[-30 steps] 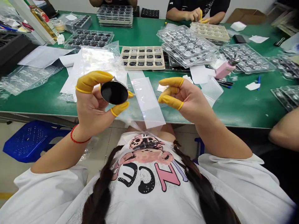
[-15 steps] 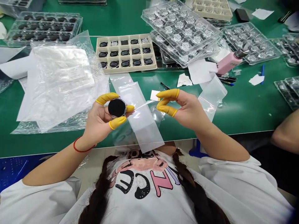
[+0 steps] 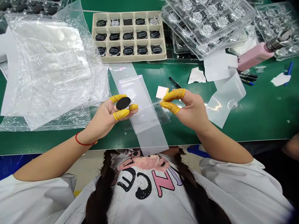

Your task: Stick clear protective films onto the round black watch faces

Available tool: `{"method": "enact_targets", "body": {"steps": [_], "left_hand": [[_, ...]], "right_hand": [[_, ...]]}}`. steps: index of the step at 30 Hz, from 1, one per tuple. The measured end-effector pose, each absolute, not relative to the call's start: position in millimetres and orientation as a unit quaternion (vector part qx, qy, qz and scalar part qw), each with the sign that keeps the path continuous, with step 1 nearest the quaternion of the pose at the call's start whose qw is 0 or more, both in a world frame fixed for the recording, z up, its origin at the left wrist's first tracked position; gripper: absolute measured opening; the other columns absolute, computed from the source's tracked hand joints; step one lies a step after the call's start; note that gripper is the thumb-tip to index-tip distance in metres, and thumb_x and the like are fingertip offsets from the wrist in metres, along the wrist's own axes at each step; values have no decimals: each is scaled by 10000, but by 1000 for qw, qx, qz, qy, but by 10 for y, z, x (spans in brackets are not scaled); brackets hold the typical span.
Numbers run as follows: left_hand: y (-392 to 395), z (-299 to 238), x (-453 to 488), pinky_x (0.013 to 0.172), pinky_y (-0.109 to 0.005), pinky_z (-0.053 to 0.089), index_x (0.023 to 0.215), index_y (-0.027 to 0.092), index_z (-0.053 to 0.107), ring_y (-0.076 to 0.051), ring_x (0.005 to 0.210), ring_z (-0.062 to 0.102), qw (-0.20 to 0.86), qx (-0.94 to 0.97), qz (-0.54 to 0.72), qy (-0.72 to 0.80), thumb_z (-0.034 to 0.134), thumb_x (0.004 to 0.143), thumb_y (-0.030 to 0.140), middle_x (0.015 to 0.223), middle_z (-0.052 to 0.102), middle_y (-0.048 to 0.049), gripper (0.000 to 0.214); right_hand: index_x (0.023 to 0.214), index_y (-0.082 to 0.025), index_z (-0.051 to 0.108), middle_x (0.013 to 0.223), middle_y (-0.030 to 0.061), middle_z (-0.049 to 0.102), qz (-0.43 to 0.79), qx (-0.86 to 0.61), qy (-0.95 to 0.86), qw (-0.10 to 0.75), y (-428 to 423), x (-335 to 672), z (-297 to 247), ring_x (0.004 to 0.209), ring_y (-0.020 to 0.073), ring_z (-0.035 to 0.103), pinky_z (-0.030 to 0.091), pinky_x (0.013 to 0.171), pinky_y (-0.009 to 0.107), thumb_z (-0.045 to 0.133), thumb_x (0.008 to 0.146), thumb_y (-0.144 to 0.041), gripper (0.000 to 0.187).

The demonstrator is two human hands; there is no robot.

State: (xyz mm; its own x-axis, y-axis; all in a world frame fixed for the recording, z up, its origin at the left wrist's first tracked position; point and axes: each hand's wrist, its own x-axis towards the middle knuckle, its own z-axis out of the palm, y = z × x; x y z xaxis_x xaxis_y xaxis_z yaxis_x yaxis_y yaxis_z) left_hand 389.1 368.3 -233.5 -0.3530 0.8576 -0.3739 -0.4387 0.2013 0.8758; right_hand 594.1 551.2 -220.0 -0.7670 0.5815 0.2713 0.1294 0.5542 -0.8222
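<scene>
Left hand has tipped its gripped, round black disc flatter; right hand pinches clear film.

**A single view, from the head, down over the grip**

The head-worn camera looks forward and steeply down. The white shirt is closest, filling the space below the grip. The left hand, gripping the round black piece, and the right hand sit farther out, near mid-view — beyond the grip, the green table runs past the top edge.
</scene>
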Motion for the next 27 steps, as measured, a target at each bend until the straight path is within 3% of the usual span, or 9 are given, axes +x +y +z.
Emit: {"method": "enact_targets", "body": {"steps": [4,7,10,16,27], "left_hand": [[3729,-2345,3928,935,-370,674,1146,234,555,-242,1034,797,489,223,611,581,882,749,246,1013,806,-46,515],[3797,-2369,4003,870,-358,679,1161,254,509,-244,973,807,430,298,606,600,879,728,214,941,775,-11,571],[3882,-2407,4088,868,-342,668,1181,264,504,-218,929,806,418,377,588,580,844,753,197,933,753,5,550],[3925,-2518,4125,857,-273,639,1181,232,541,-131,873,765,391,457,565,565,808,778,158,1161,714,-31,489],[3843,-2651,4090,818,-209,631,1242,222,542,-97,879,741,364,512,552,549,766,808,124,1188,697,-36,498]], "right_hand": [[832,-293,735,1085,4,747,458,-179,-821,292,5561,5950,-2009,1122,250,688,525,1062,496,781,865,-257,68],[848,-318,739,1054,-26,735,498,-161,-793,313,5565,5890,-1844,1189,218,660,508,1106,459,762,889,-233,97],[813,-284,721,1071,-35,741,553,-148,-775,269,5508,5750,-1846,1153,187,678,502,1118,434,744,913,-286,103],[745,-218,660,1122,30,736,636,-190,-733,151,5374,5553,-2139,1071,209,689,536,1039,446,774,840,-552,365],[782,-206,686,1000,39,745,633,-182,-740,137,5330,5527,-2239,955,188,673,528,981,403,810,807,-528,346]]}}
